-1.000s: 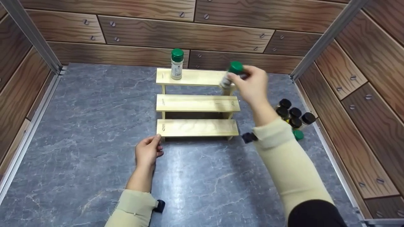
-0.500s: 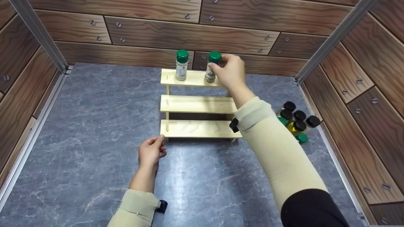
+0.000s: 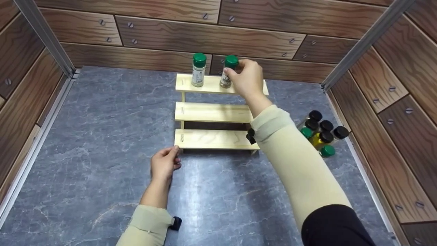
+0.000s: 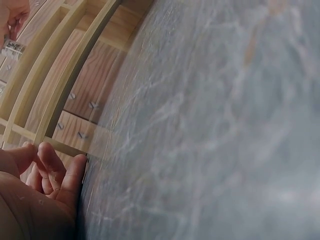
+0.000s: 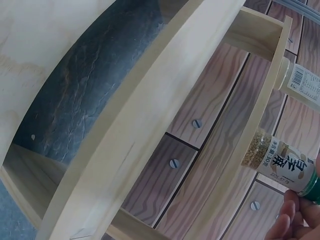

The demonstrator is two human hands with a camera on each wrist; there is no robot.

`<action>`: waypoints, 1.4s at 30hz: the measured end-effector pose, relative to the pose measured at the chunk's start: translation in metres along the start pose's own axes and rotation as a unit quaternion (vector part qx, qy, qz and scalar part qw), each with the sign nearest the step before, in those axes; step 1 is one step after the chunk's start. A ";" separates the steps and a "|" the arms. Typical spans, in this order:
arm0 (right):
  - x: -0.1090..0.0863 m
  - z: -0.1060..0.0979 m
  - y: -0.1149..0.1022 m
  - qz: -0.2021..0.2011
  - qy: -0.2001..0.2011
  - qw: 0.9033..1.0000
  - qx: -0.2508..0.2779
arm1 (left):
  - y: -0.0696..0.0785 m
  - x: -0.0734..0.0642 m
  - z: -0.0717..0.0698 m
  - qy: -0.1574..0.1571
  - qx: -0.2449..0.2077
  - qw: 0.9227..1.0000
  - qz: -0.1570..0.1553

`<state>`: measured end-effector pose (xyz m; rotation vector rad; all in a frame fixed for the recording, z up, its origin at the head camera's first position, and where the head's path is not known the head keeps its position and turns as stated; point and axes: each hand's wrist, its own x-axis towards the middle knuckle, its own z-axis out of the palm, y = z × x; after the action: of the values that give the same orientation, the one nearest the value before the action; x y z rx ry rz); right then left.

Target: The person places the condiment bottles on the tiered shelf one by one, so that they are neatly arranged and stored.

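A three-step pale wooden spice rack [image 3: 215,139] stands on the grey floor. My left hand [image 3: 164,163] pinches the front left corner of its lowest step between thumb and fingers, as the left wrist view also shows. Up on the top step, my right hand [image 3: 251,78] grips a green-capped spice jar [image 3: 225,81] near its cap. In the right wrist view this jar holds pale seeds [image 5: 257,148] in its lower part, and its base is right at the step. To its left, a second green-capped spice jar [image 3: 198,76] stands upright on the same step.
Several jars with black caps [image 3: 326,137] and green caps [image 3: 327,150] stand in a cluster on the right, partly behind my right sleeve. Wood-patterned walls [image 3: 170,34] with metal corner posts enclose the floor on the back and sides.
My right hand has carried its jar leftward onto the top step, beside the other jar, and has stayed there over the last half second. The left hand keeps its hold on the rack.
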<state>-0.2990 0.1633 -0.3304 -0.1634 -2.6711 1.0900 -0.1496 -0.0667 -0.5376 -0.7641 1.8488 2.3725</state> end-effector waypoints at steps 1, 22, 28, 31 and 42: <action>0.000 0.000 0.000 -0.001 0.001 1.000 0.001 | 0.000 0.000 0.000 0.000 0.000 1.000 0.000; -0.036 -0.050 0.043 -0.013 0.041 0.997 0.064 | 0.000 -0.001 0.002 -0.003 0.014 1.000 -0.012; -0.066 -0.113 0.130 -0.004 0.174 0.983 0.055 | 0.001 -0.002 -0.002 -0.003 0.018 1.000 -0.011; -0.086 -0.140 0.178 0.048 0.220 0.974 0.039 | 0.002 -0.003 -0.004 -0.007 0.013 1.000 -0.011; -0.165 -0.152 0.282 0.207 0.178 0.962 -0.025 | 0.004 -0.005 -0.003 -0.004 0.023 1.000 -0.010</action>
<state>-0.0961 0.4345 -0.4546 -0.8728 -2.3894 0.9840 -0.1452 -0.0690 -0.5328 -0.7644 1.8778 2.3096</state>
